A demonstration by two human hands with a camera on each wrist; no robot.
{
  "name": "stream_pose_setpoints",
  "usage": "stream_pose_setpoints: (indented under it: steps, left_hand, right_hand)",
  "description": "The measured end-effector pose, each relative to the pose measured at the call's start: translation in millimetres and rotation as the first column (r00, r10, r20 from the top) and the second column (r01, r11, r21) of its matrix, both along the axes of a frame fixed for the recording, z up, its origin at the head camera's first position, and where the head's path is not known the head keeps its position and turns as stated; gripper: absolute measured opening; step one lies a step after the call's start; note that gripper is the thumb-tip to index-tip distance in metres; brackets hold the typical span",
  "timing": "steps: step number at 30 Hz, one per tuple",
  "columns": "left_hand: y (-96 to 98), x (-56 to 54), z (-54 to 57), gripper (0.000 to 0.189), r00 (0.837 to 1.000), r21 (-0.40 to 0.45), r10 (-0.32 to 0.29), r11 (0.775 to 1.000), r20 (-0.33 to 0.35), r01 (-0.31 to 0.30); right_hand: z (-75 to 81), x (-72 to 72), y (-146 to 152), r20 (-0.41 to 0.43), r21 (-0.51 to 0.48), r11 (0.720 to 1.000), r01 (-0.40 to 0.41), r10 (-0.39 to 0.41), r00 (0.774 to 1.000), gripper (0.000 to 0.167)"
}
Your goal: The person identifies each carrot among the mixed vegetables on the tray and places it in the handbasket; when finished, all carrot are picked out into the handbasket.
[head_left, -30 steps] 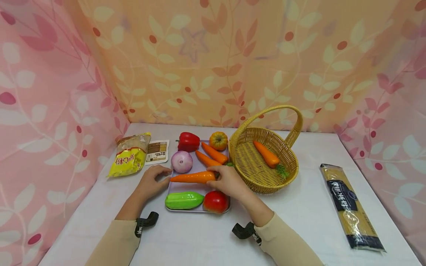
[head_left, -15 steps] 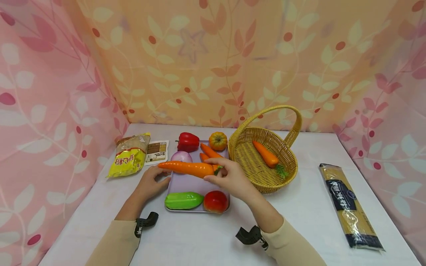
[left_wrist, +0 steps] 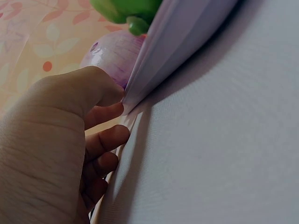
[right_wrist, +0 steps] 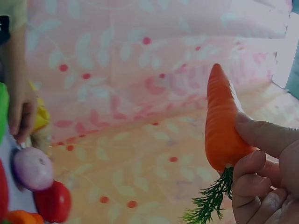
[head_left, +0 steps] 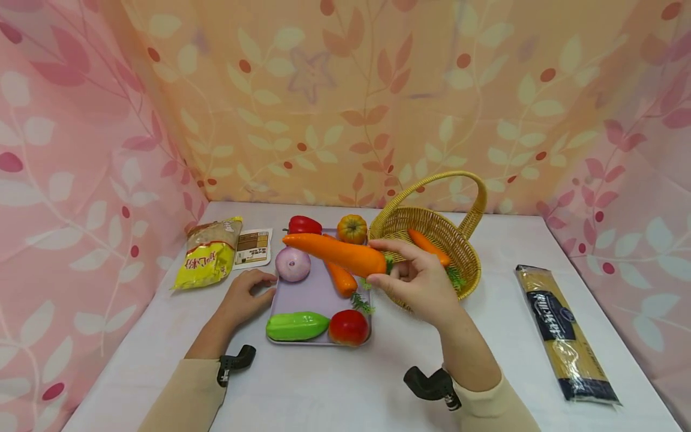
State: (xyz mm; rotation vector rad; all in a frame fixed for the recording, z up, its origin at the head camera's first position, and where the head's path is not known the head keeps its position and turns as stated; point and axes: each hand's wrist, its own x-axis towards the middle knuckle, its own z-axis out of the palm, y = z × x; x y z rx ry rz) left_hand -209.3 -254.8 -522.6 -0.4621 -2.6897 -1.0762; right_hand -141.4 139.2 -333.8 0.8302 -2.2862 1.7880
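My right hand [head_left: 423, 288] pinches an orange carrot [head_left: 340, 253] at its thick, leafy end, holding it above the tray's right side with the tip toward the left. In the right wrist view thumb and fingers press on the carrot [right_wrist: 222, 126] just above its green top. My left hand [head_left: 245, 303] lies at the left edge of the lilac tray [head_left: 297, 297], fingers loosely bent; the left wrist view has its fingertips right at the tray's rim [left_wrist: 149, 56]. Another carrot [head_left: 341, 281] on the tray is partly covered by the held one. One more carrot [head_left: 429, 246] lies in the wicker basket [head_left: 475, 264].
Around the tray sit a purple onion [head_left: 293, 264], red bell pepper [head_left: 305, 225], small pumpkin [head_left: 352, 229], green ridged vegetable [head_left: 297, 326] and round red fruit [head_left: 348, 327]. A yellow bag [head_left: 207, 258] and flat packet [head_left: 252, 248] stand left, a pasta pack [head_left: 567, 336] right. The basket's handle [head_left: 432, 180] arches high.
My right hand has lifted the carrot off the tray and carried it up and rightward, toward the basket. The left hand has stayed at the tray's edge.
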Motion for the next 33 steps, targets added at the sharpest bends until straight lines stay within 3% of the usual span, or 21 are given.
stream_pose_setpoints:
  steps: [5, 10, 16, 21, 23, 28, 33]
  left_hand:
    - [-0.8, -0.2, -0.2, 0.023, 1.000, 0.003, -0.004, 1.000, 0.003, 0.004]
    - [-1.0, -0.3, -0.1, 0.023, 1.000, 0.002, 0.000, 1.000, 0.019, 0.000]
    - [-0.6, -0.5, -0.1, 0.022, 1.000, 0.004, 0.001, 1.000, 0.024, -0.001]
    - [-0.2, 0.3, 0.1, 0.022, 1.000, 0.007, 0.002, 1.000, 0.020, -0.002]
    - [0.7, 0.8, 0.7, 0.022, 1.000, 0.010, 0.002, 1.000, 0.022, -0.002]
    - [1.8, 1.9, 2.5, 0.023, 0.999, 0.013, 0.009, 1.000, 0.039, -0.009]
    - [0.8, 1.3, 2.4, 0.023, 0.998, 0.015, 0.010, 1.000, 0.062, -0.011]
  right_hand:
    - [11.1, 6.3, 25, -0.113, -0.037, 0.998, 0.050, -0.054, 0.992, 0.054]
    - [22.2, 15.0, 51, -0.146, -0.030, 0.988, 0.155, -0.157, 0.977, 0.053]
    - [29.8, 21.4, 85, -0.113, -0.057, 0.966, 0.250, -0.255, 0.960, 0.053]
    - [31.7, 24.3, 111, -0.058, -0.031, 0.921, 0.388, -0.389, 0.919, 0.052]
    - [31.3, 23.8, 121, -0.020, -0.022, 0.913, 0.406, -0.407, 0.913, 0.051]
    - [27.9, 21.0, 146, 0.061, 0.151, 0.868, 0.472, -0.485, 0.872, 0.050]
    - [23.7, 14.0, 164, 0.090, 0.399, 0.769, 0.499, -0.575, 0.813, 0.057]
